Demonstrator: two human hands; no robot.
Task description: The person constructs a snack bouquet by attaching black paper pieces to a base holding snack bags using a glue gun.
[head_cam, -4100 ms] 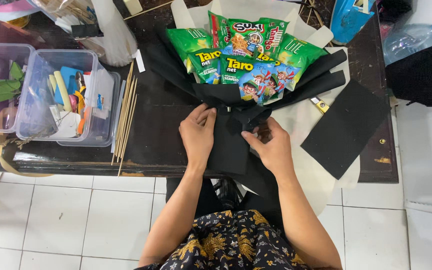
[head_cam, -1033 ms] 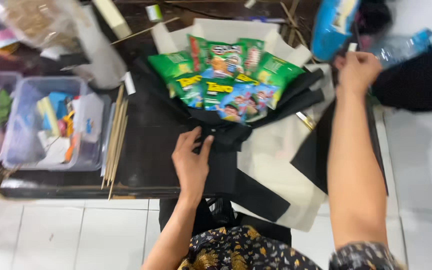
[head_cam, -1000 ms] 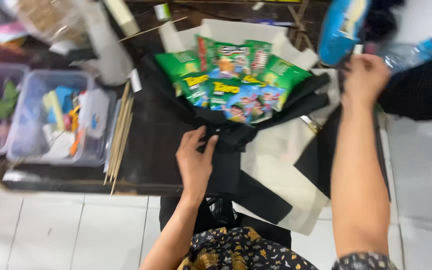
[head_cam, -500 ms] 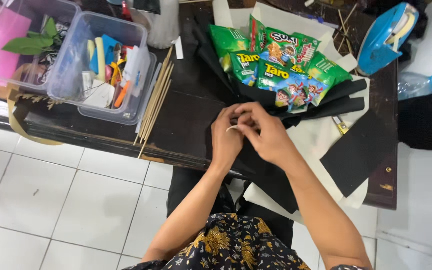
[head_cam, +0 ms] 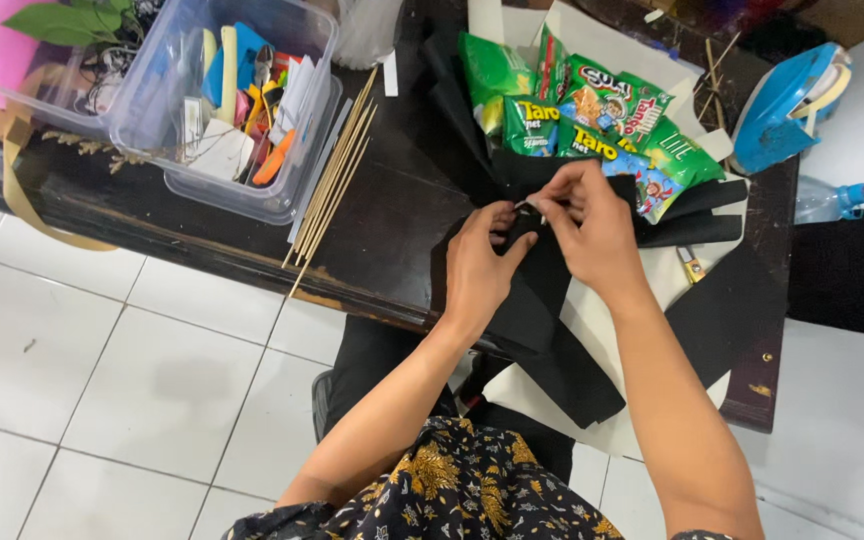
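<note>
Dark wooden table (head_cam: pixel 392 215) is carrying black wrapping paper (head_cam: pixel 542 310), which is lying gathered under both hands. Left hand (head_cam: pixel 477 265) is clenching the paper's bunched neck; right hand (head_cam: pixel 592 230) is pinching it just above, fingertips touching. Snack packets (head_cam: pixel 592 120) are fanning out beyond; skewers (head_cam: pixel 332 180) and a clear bin (head_cam: pixel 232 100) are lying leftward.

Home craft corner: dark wooden table (head_cam: pixel 382 230), clear supply bin (head_cam: pixel 242 100), bamboo skewers (head_cam: pixel 332 180), white floor tiles (head_cam: pixel 102 380)

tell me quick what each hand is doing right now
Left hand: closed, gripping the gathered black wrapping paper.
Right hand: fingers pinched at the same gathered spot; what they hold cannot be told.
</note>
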